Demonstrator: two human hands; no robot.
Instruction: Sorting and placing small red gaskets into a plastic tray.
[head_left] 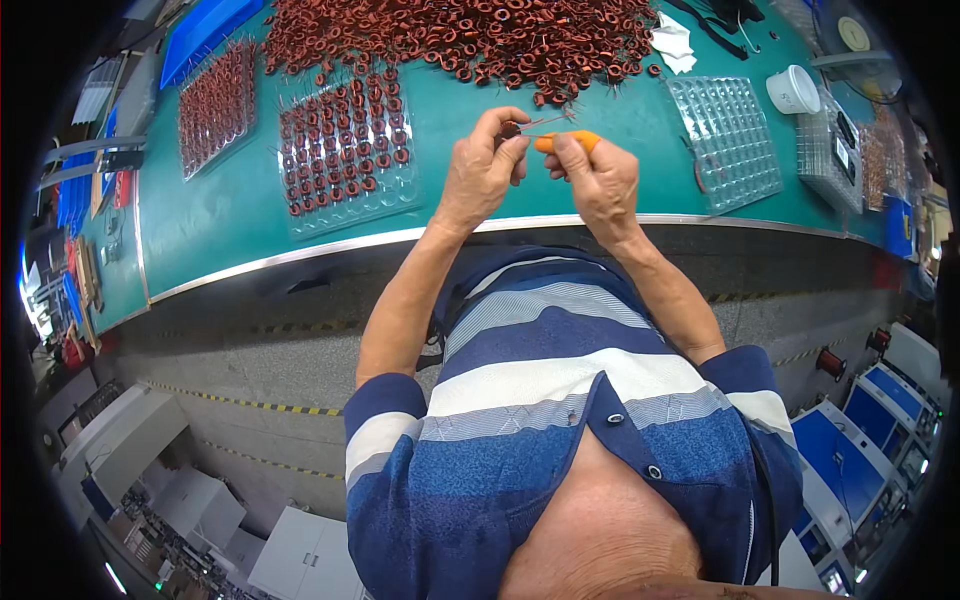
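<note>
My left hand (478,172) is closed, its thumb and fingers pinching a small copper-wound ring coil (511,129). Thin wire leads stick out of the coil to the right. An orange-handled hand tool (580,138) is gripped in my right hand (606,190), its narrow end pointing left at the leads; my fingers hide much of it, so its exact kind does not show. Both hands are raised over the bench's near edge, close together. Just beyond them lies a large heap of similar ring coils (470,45).
Left of my hands a clear plastic tray (395,198) holds rows of coils, with another filled tray (218,105) and a blue bin (205,38) farther left. To the right are a clear cell tray (725,140), a white tub (793,90) and stacked clear trays (828,160) on the green bench (220,225).
</note>
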